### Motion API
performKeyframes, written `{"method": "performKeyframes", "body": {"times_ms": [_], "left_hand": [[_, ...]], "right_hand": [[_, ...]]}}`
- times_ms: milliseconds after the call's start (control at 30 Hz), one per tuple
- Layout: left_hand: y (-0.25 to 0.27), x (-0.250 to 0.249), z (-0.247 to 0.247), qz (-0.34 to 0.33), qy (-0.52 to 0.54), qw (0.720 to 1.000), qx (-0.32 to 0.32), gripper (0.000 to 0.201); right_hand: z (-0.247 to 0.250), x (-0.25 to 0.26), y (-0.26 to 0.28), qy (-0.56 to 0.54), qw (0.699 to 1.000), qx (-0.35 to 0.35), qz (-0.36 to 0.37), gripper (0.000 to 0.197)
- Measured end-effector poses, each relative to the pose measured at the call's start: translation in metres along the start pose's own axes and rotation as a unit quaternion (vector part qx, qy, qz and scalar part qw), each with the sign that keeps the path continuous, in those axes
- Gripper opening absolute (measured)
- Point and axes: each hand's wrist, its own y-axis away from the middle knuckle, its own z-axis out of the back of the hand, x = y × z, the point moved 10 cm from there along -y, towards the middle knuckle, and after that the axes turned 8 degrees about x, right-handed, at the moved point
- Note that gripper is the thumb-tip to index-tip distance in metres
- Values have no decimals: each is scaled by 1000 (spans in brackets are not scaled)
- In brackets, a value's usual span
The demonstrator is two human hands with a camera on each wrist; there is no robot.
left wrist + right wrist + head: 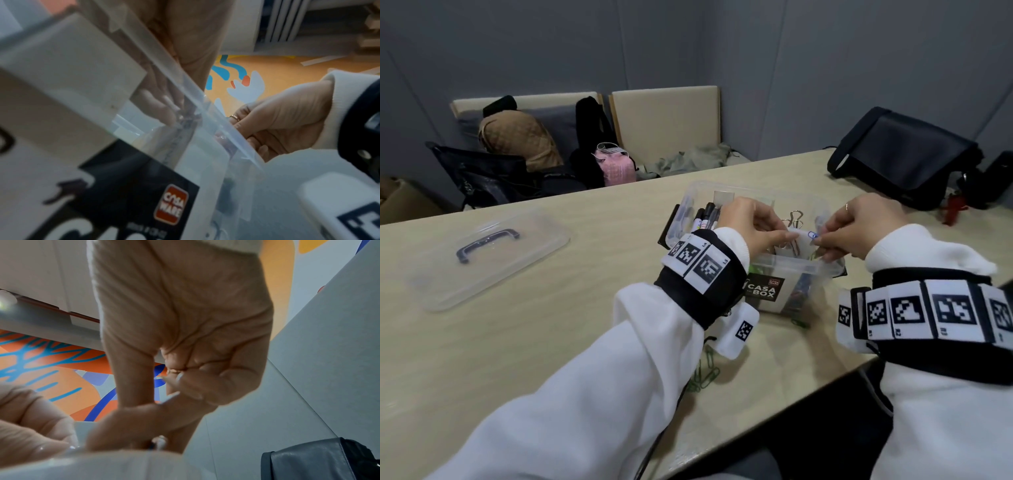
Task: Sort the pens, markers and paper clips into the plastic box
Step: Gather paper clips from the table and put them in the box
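A: Where does everything sit, taking the plastic box (796, 274) as the landmark?

B: Both hands meet just above its near rim. The left hand (750, 222) and the right hand (859, 226) each pinch a small white packet (803, 238) between thumb and fingertips, with a blue paper clip (813, 235) showing at its top edge. The right wrist view shows the right thumb and forefinger closed on it; what the left hand's fingers are doing is blurred behind the box wall in its own view.

A: And the things to be sorted?

B: The markers (703, 217) already lie inside the box at its far left, and the binder clips (795, 219) stand behind the packet. Green paper clips (703, 371) lie loose on the table (534, 342) in front of the box, under the left forearm, and one more green clip (800, 323) lies at the foot of the front wall. The lid (489, 255) rests well to the left of the box.

A: What could go wrong?

B: If the packet tears or tips open while both hands tug it, clips may spill outside the rim — or mix into the wrong section. The left sleeve (640, 342) hangs over the loose green clips and could sweep them off the near edge.
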Motion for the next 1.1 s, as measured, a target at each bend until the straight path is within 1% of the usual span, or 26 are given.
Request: {"method": "performKeyframes", "body": {"times_ms": [200,333,400,500,567,600,667,733,767,833,900,967,1033,1067,1100], "left_hand": [[1,-1,1,-11,-25,1000,-8,18],[3,-2,1,-24,-23,999,-11,20],[4,-3,1,-25,-14,1000,-11,25],[5,-3,0,-7,12,1000,-14,42],[6,-3,1,-12,18,1000,-18,45],[6,-3,1,-23,5,1000,-19,41],[10,-7,-1,-63,-50,996,-26,27],[15,-15,-2,-107,-134,984,-41,14],[17,-19,-5,-124,-175,976,-42,12],[20,-26,-14,-150,-223,963,-27,13],[23,-31,-14,-180,-220,958,-31,16],[31,-37,-5,-220,-187,954,-83,16],[47,-44,0,-266,-170,939,-138,14],[57,-50,-3,-292,-178,929,-144,12],[66,-56,-10,-321,-194,917,-135,12]], "right_hand": [[0,2,7,16,1000,-12,12,13],[6,4,10,34,998,-46,17,20],[8,0,8,40,998,-56,14,21],[9,-6,6,40,997,-70,13,18],[13,-9,7,55,995,-83,9,15],[13,-12,7,59,995,-85,8,15],[7,-16,6,43,997,-64,21,17],[-4,-16,5,-3,998,-29,60,16],[-8,-16,6,-23,996,-22,80,14],[-9,-15,7,-47,991,-32,117,11],[-9,-16,7,-66,987,-45,140,11],[-9,-17,6,-72,985,-53,147,10],[-9,-17,4,-71,984,-55,151,9],[-9,-17,4,-68,984,-55,154,10],[-10,-16,4,-67,984,-55,157,12]]}}
